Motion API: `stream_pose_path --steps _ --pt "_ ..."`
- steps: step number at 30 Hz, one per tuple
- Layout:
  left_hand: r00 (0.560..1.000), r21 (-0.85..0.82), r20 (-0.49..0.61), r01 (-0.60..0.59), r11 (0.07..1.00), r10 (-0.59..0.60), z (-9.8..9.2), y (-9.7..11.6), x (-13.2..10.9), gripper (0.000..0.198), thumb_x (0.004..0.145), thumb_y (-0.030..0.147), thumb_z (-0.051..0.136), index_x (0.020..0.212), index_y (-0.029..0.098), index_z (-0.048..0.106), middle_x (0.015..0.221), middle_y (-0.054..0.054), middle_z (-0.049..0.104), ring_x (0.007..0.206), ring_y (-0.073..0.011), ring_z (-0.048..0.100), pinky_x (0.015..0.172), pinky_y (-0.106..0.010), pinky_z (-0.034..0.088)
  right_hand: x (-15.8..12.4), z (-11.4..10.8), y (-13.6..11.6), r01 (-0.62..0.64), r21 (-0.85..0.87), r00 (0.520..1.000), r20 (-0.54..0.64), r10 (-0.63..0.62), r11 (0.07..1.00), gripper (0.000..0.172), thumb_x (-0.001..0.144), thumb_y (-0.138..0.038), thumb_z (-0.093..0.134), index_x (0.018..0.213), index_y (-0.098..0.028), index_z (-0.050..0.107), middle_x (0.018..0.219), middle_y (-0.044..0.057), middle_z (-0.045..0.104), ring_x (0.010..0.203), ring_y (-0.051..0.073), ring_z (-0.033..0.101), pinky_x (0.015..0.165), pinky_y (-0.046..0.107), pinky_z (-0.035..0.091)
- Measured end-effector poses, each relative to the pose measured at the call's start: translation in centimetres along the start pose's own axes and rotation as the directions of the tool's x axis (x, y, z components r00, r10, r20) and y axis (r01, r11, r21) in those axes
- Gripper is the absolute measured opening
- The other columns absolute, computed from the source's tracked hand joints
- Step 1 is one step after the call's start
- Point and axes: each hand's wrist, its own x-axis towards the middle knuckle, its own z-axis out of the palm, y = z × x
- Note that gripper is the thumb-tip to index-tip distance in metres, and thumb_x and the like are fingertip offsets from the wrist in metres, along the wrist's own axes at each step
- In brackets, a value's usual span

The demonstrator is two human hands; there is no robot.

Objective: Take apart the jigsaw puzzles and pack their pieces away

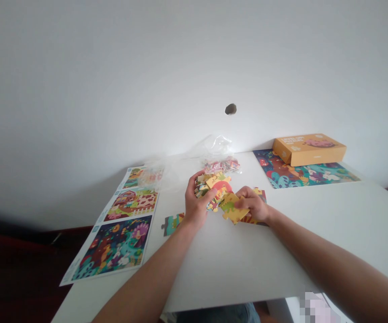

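Note:
My left hand (197, 202) is closed around a thick bunch of jigsaw puzzle pieces (219, 181), mostly yellow, red and green at the edges. Between the thumb and fingers of my right hand (252, 202) is a yellow puzzle piece (232, 208) with a green patch, close against the bunch. Below and beside my right hand, more puzzle pieces (259, 220) lie on the white table (220, 264), partly hidden by the hand. A teal and grey puzzle piece (171, 225) lies left of my left wrist, partly covered by the forearm.
A sheet with printed pictures (113, 249) hangs slightly over the table's left edge. Clear plastic bags (219, 146) with pieces sit near the wall (180, 67), which has a hole (230, 109). An orange box (315, 150) rests on a colourful picture sheet (291, 178) at back right.

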Motion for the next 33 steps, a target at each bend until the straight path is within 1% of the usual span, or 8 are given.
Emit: stream_pose_path --steps 6,10,17,20,23,26,29,33 --pt "0.986 0.286 -0.068 -0.129 0.949 0.155 -0.6 0.4 0.3 0.064 0.065 0.024 0.079 0.124 0.023 0.054 0.113 -0.006 0.062 0.101 -0.021 0.063 0.088 -0.029 0.05 -0.1 0.2 0.1 -0.021 -0.19 0.995 -0.104 0.001 0.981 0.041 0.068 -0.026 0.065 0.047 -0.02 0.03 0.042 -0.007 0.031 0.04 0.004 0.024 0.041 0.022 0.016" --pt "0.999 0.152 -0.033 -0.015 0.988 0.02 -0.5 0.2 0.3 0.062 0.066 0.023 0.078 0.123 0.023 0.054 0.105 -0.004 0.064 0.089 -0.019 0.065 0.077 -0.028 0.053 0.0 -0.2 0.6 0.079 -0.046 0.996 -0.047 -0.081 0.996 0.043 0.079 -0.044 0.064 0.051 -0.017 0.046 0.045 -0.002 0.044 0.041 0.008 0.035 0.043 0.024 0.025" --pt "0.961 -0.166 0.198 0.227 0.96 -0.193 0.1 0.7 -0.2 0.072 0.071 0.024 0.074 0.136 0.03 0.042 0.117 -0.008 0.064 0.089 -0.0254 0.068 0.069 -0.035 0.056 0.6 0.2 -0.3 0.124 -0.176 0.896 -0.403 -0.186 0.977 0.04 0.077 -0.049 0.073 0.071 -0.019 0.047 0.057 -0.006 0.043 0.048 0.007 0.033 0.045 0.021 0.023" --pt "0.951 -0.109 0.251 0.213 0.971 -0.18 0.0 0.5 -0.3 0.076 0.074 0.028 0.074 0.14 0.03 0.038 0.116 -0.009 0.064 0.091 -0.0256 0.067 0.072 -0.036 0.056 0.4 0.6 -0.5 0.165 -0.164 0.92 -0.331 -0.211 0.973 0.037 0.085 -0.049 0.064 0.108 -0.021 0.054 0.086 0.001 0.062 0.069 0.014 0.055 0.061 0.025 0.044" --pt "0.949 0.073 0.29 0.106 0.992 -0.122 -0.3 0.1 -0.3 0.087 0.069 0.027 0.08 0.142 0.028 0.034 0.118 -0.008 0.061 0.099 -0.0244 0.065 0.084 -0.036 0.054 0.3 0.6 0.0 0.18 -0.26 0.96 -0.165 -0.228 0.949 0.052 0.092 -0.048 0.053 0.137 -0.024 0.042 0.121 0.007 0.06 0.105 0.022 0.059 0.09 0.036 0.049" --pt "0.938 0.222 0.346 -0.066 0.973 -0.015 -0.7 -0.2 -0.1 0.086 0.065 0.024 0.082 0.138 0.023 0.037 0.128 -0.01 0.055 0.116 -0.0252 0.057 0.099 -0.036 0.047 0.3 0.2 0.2 0.217 -0.542 0.954 -0.06 -0.295 0.812 0.064 0.093 -0.043 0.051 0.15 -0.025 0.028 0.141 0.01 0.047 0.127 0.026 0.046 0.107 0.044 0.038" --pt "0.918 0.301 0.397 -0.153 0.941 0.023 -1.2 -0.1 0.1 0.072 0.068 0.024 0.079 0.13 0.019 0.042 0.124 -0.011 0.057 0.112 -0.024 0.058 0.098 -0.035 0.047 0.0 -0.7 -0.9 0.169 -0.819 0.95 -0.012 -0.311 0.548 0.069 0.092 -0.044 0.051 0.152 -0.022 0.025 0.14 0.015 0.045 0.127 0.029 0.044 0.108 0.048 0.034" --pt "0.906 0.385 0.422 -0.18 0.905 0.001 -1.4 0.0 0.3 0.063 0.072 0.024 0.076 0.126 0.019 0.044 0.115 -0.009 0.061 0.104 -0.0221 0.061 0.094 -0.033 0.048 -1.9 -2.2 -2.9 -0.193 -0.964 0.963 -0.222 -0.153 0.184 0.092 0.073 -0.066 0.064 0.147 -0.017 0.038 0.133 0.021 0.047 0.121 0.04 0.044 0.1 0.058 0.034"
